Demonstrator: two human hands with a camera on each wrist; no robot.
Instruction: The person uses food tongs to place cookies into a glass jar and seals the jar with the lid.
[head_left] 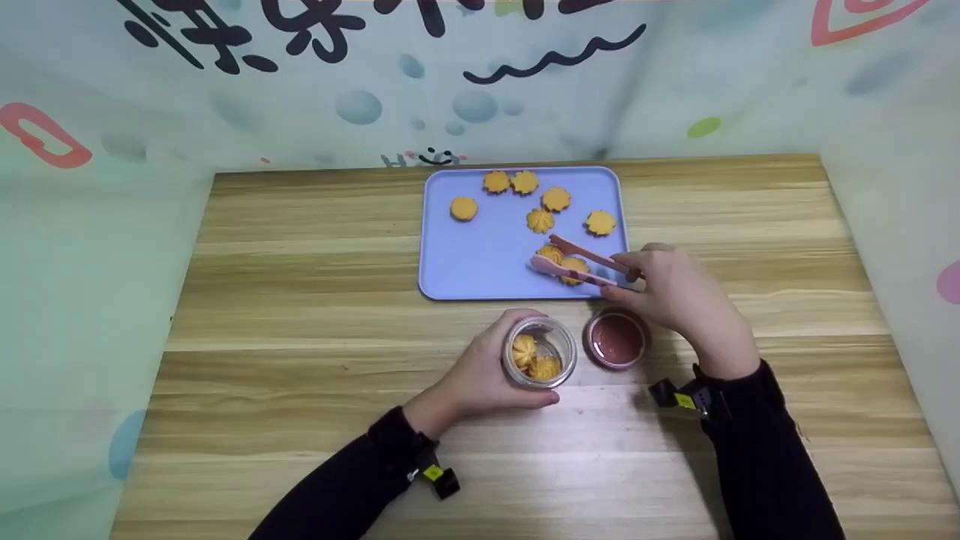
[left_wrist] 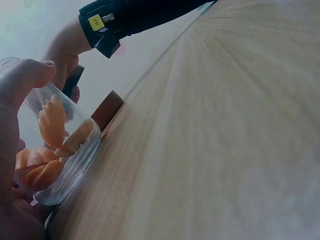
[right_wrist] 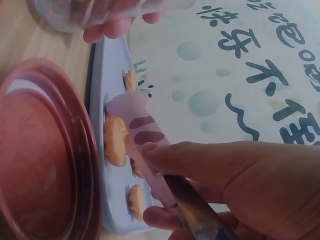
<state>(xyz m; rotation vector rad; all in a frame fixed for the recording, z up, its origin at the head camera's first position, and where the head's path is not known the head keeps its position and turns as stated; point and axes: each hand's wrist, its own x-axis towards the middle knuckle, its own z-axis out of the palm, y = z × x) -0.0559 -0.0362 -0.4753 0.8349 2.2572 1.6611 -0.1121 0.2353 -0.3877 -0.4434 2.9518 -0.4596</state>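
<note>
Left hand (head_left: 480, 379) curled round jar (head_left: 571, 351) | right hand (head_left: 679, 296) pinching tongs (head_left: 581, 250) | perhaps three cookies (head_left: 544, 367) inside, eight on tray (head_left: 480, 259), jar's twelve o'clock

From high above the near side, the head view faces down and far. Low, sideways and close, the left wrist view looks right past a transparent cylindrical jar (left_wrist: 80, 169); the right wrist view faces far, close over a round reddish-brown lid (right_wrist: 35, 165) that the head view shares.
</note>
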